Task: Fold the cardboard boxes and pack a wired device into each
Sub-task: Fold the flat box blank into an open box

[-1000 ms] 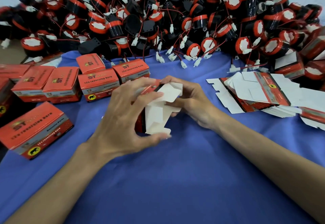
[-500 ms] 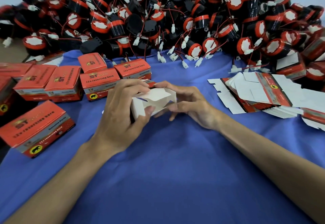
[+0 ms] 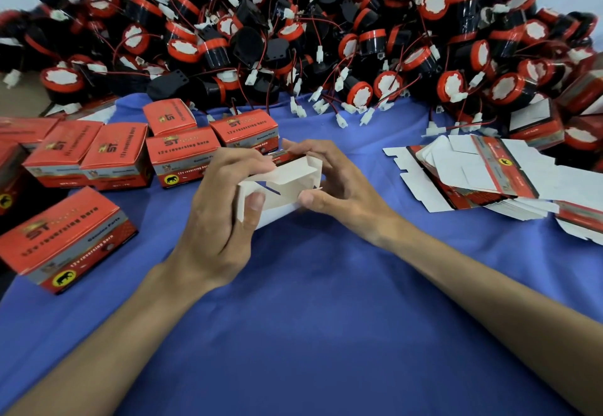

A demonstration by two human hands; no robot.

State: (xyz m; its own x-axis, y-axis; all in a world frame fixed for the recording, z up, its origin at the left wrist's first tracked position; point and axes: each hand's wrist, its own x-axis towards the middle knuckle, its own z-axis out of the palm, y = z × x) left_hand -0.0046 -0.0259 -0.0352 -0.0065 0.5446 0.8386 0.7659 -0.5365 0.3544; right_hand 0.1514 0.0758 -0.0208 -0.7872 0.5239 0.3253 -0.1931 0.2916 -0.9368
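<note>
A half-folded cardboard box (image 3: 284, 184), white inside and red outside, is held just above the blue cloth at the centre. My left hand (image 3: 218, 216) grips its left end, thumb pressed on a white flap. My right hand (image 3: 339, 184) grips its right end, with the thumb at the lower edge and the fingers curled over the far side. A big heap of black-and-red wired devices (image 3: 293, 34) with white connectors fills the back of the table. A stack of flat unfolded boxes (image 3: 483, 174) lies to the right.
Several closed red boxes (image 3: 117, 154) stand in a row at the left, and one more closed red box (image 3: 65, 239) lies nearer at the far left. The blue cloth (image 3: 310, 317) covers the table between my forearms.
The box has been turned from upright to lying lengthwise between my hands, and its white end flaps have been folded inward. Both hands have shifted their hold along it.
</note>
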